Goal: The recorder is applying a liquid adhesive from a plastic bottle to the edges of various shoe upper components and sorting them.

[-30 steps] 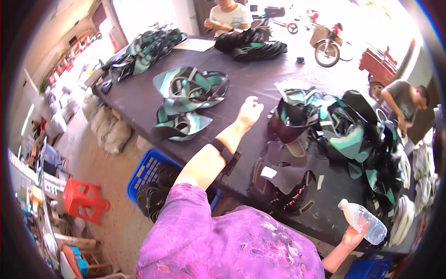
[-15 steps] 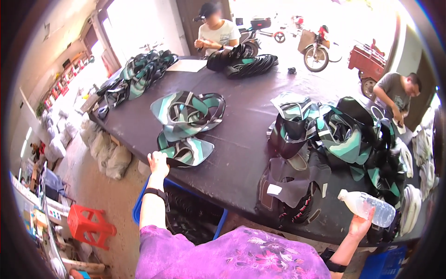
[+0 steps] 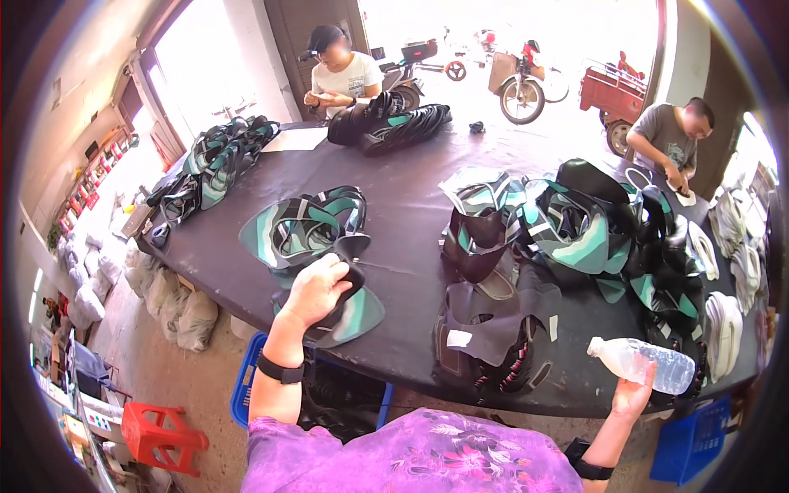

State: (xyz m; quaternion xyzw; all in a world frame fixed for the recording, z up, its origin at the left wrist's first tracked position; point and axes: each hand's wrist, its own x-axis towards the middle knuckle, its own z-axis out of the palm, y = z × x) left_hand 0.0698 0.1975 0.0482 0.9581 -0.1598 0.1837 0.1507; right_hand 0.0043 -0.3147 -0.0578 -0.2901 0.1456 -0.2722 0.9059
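My left hand (image 3: 316, 291) is closed on the black edge of a teal, black and white shoe upper (image 3: 360, 314) near the table's front edge. Just behind it lies a loose stack of matching shoe uppers (image 3: 283, 234). At the right, my right hand (image 3: 632, 397) grips a clear plastic bottle (image 3: 667, 370), tilted nearly on its side above the table edge. The bottle's neck points left, and its contents look clear or frosted.
Dark shoe uppers (image 3: 485, 324) and a teal heap (image 3: 575, 234) cover the table's right side. More piles (image 3: 222, 160) lie at the far left. Two people work across the table. A blue basket (image 3: 245, 386) stands below the front edge, a red stool (image 3: 163, 435) at left.
My left hand has moved right, lifting part of the shoe upper it grips. My right hand keeps hold of the bottle. The whole view has shifted slightly.
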